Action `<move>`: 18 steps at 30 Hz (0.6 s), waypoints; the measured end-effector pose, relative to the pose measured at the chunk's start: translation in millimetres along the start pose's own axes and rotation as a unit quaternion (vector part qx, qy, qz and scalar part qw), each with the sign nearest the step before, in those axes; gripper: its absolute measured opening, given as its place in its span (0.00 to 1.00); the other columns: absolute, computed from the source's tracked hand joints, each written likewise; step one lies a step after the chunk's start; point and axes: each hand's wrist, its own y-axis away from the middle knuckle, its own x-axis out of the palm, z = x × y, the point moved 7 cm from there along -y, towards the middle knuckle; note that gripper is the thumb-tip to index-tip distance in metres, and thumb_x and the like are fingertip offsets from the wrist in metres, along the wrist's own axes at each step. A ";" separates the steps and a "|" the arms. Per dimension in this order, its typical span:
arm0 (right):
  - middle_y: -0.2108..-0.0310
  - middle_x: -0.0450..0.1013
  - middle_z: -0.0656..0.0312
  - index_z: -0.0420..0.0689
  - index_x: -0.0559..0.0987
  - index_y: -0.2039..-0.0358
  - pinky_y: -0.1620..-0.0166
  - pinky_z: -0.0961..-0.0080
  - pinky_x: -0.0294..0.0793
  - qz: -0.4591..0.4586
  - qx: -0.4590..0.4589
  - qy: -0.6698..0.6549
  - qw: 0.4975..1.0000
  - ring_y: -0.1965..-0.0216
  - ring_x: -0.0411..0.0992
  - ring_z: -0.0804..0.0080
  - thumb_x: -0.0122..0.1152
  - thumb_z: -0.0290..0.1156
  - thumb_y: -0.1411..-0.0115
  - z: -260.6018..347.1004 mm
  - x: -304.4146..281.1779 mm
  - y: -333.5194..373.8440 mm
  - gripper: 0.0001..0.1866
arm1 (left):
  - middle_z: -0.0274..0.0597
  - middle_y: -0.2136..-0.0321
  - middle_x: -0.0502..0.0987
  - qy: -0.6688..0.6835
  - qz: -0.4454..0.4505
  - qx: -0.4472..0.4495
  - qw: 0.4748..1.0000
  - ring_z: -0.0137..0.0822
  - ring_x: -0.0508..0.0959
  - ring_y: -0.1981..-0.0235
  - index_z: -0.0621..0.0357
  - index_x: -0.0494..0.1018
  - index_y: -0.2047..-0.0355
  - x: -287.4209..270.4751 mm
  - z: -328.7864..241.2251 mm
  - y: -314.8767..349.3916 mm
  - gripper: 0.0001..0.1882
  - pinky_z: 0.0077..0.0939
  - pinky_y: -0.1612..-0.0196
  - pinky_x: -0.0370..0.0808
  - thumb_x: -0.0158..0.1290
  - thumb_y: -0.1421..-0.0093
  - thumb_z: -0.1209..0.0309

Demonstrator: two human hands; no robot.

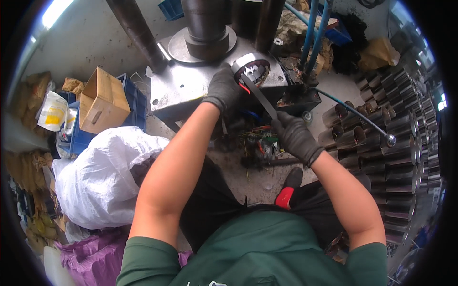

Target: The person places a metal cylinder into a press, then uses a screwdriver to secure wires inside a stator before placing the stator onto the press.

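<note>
My left hand (225, 88), in a dark grey work glove, grips the left side of a short, round metal housing (251, 59). It is tilted toward me over the front edge of a steel press table (183, 78). Dark and white pieces show inside its open end, and a bit of red is at its lower rim. In my right hand (298, 140), gloved alike, is a long flat metal bar (261, 100). The bar's far end reaches the open mouth of the housing; how deep it goes I cannot tell. My left fingertips are partly hidden behind the housing.
A thick press ram (205, 28) stands on the table between dark columns. A ball-ended lever (355, 112) juts out at the right, near stacked metal cylinders (398, 124). To the left are a white sack (100, 181), a cardboard box (104, 100) and blue crates (138, 107).
</note>
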 end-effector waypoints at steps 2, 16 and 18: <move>0.64 0.78 0.37 0.41 0.75 0.56 0.53 0.46 0.77 -0.006 0.025 0.028 0.999 0.56 0.77 0.34 0.51 0.41 0.26 -8.1 0.1 -9.3 0.15 | 0.71 0.57 0.81 0.004 0.034 0.002 0.999 0.65 0.82 0.50 0.68 0.68 0.48 3.8 -14.3 6.6 0.32 0.48 0.46 0.78 0.69 0.46 0.64; 0.59 0.79 0.39 0.42 0.80 0.55 0.52 0.52 0.77 0.005 0.076 -0.060 0.995 0.53 0.78 0.37 0.55 0.41 0.30 -3.5 -9.0 6.7 0.16 | 0.70 0.57 0.81 0.008 -0.013 0.003 1.000 0.64 0.82 0.50 0.68 0.68 0.49 4.8 -1.2 2.5 0.34 0.49 0.46 0.78 0.71 0.48 0.60; 0.58 0.79 0.38 0.41 0.81 0.55 0.51 0.51 0.77 -0.020 0.057 -0.072 0.996 0.53 0.77 0.37 0.56 0.41 0.30 -5.1 -8.1 -18.7 0.16 | 0.70 0.57 0.81 0.012 -0.002 -0.001 1.000 0.63 0.82 0.50 0.67 0.69 0.50 6.3 -8.3 4.3 0.32 0.50 0.46 0.78 0.70 0.47 0.62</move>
